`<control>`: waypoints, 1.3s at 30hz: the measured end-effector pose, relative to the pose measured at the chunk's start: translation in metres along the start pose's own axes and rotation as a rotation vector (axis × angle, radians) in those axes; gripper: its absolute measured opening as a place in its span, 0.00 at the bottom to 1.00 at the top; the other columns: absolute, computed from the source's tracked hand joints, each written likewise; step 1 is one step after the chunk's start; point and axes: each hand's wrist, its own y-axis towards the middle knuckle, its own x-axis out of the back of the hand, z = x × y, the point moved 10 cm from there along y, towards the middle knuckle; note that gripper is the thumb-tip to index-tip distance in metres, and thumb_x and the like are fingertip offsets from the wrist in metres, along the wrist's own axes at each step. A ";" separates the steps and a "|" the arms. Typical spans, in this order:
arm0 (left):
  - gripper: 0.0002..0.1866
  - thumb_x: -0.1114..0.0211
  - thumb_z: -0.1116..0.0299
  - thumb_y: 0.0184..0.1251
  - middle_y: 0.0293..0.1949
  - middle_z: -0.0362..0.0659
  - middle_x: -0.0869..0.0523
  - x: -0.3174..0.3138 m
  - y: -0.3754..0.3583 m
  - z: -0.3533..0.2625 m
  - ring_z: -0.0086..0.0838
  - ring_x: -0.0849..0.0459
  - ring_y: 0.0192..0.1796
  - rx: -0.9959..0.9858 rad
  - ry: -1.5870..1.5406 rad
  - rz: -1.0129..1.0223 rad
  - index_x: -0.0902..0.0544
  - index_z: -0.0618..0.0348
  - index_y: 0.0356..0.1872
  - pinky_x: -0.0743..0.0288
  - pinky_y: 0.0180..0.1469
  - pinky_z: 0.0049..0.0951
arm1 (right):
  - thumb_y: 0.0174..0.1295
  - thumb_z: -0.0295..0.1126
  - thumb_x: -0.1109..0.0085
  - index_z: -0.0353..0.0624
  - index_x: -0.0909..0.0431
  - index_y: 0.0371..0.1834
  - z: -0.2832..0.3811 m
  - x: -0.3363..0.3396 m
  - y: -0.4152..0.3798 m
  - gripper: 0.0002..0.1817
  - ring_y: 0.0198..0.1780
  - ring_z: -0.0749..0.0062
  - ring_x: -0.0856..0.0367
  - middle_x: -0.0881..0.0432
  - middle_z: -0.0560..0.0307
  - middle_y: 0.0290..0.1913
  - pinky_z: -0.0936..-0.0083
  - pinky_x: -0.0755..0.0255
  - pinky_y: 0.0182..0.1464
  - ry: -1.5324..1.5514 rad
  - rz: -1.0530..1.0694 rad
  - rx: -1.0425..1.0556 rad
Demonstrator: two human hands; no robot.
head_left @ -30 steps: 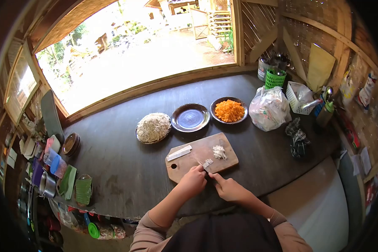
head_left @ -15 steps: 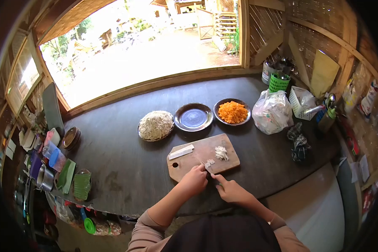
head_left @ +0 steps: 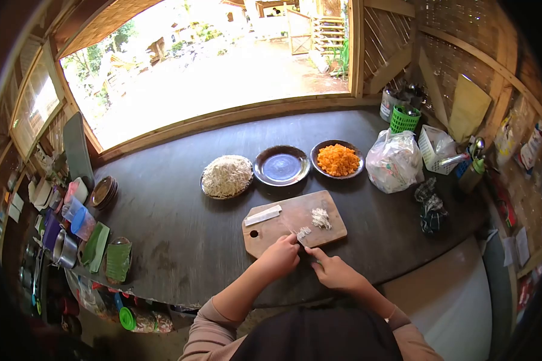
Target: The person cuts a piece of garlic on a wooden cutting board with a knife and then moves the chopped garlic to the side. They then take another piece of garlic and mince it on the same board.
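A wooden cutting board (head_left: 289, 219) lies on the dark table before me. At its near edge my left hand (head_left: 280, 256) is closed, fingertips bent down over a white piece that they mostly hide. My right hand (head_left: 336, 272) grips a knife (head_left: 303, 245), its blade angled toward the left fingertips and only partly visible. Fine white slivers (head_left: 304, 231) lie just beyond the blade. A small heap of white shreds (head_left: 321, 218) sits on the board's right side, and a pale uncut slab (head_left: 263, 215) rests at the upper left.
Behind the board stand a plate heaped with white shreds (head_left: 227, 175), a dark plate (head_left: 281, 165) and a plate of orange shreds (head_left: 338, 160). Rightward are a plastic bag (head_left: 394, 161), a green basket (head_left: 404, 119) and a dark cloth (head_left: 430, 206). Containers and leaf pieces (head_left: 118, 262) line the left.
The view has shifted slightly, so everything sits a little to the right. Both hands stay at the board's near edge, the knife close to the left fingertips.
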 end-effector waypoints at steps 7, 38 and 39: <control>0.11 0.39 0.69 0.57 0.48 0.52 0.21 -0.001 -0.001 0.002 0.46 0.22 0.55 0.007 0.067 -0.014 0.16 0.68 0.35 0.23 0.57 0.41 | 0.71 0.37 0.48 0.54 0.36 0.72 0.000 0.008 -0.004 0.26 0.54 0.31 0.22 0.20 0.25 0.49 0.52 0.27 0.56 0.064 0.004 0.117; 0.09 0.40 0.71 0.57 0.44 0.54 0.20 0.007 -0.001 0.006 0.50 0.22 0.54 0.027 -0.102 -0.021 0.16 0.68 0.31 0.26 0.60 0.42 | 0.71 0.36 0.50 0.52 0.35 0.71 0.007 0.009 -0.005 0.25 0.48 0.28 0.20 0.18 0.26 0.43 0.47 0.26 0.52 0.018 -0.027 0.116; 0.09 0.40 0.71 0.57 0.43 0.54 0.20 0.004 -0.001 0.006 0.50 0.22 0.54 0.034 -0.089 -0.010 0.17 0.68 0.30 0.26 0.59 0.42 | 0.71 0.35 0.50 0.52 0.35 0.71 0.007 0.009 -0.008 0.25 0.48 0.29 0.20 0.18 0.26 0.43 0.47 0.26 0.51 -0.016 -0.015 0.126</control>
